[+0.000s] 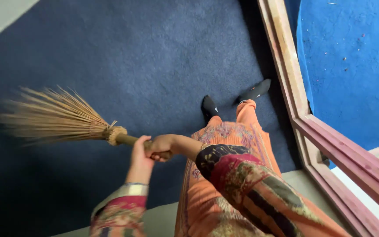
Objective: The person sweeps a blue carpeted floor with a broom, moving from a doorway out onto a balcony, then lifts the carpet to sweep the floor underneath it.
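A straw broom (53,119) with fanned, pale bristles stretches to the left above a dark blue carpet (145,52). Its short handle (126,139) is gripped by both hands. My left hand (140,159) wraps the handle from below. Just to its right, my right hand (162,146) closes over the handle's end. Both arms wear patterned red and gold sleeves. The bristles look blurred.
My feet in dark socks (209,106) stand on the carpet, below orange patterned clothing (229,184). A wooden frame (299,114) runs along the right, with a brighter blue carpet (356,66) beyond it. Pale floor shows at the top left and the bottom.
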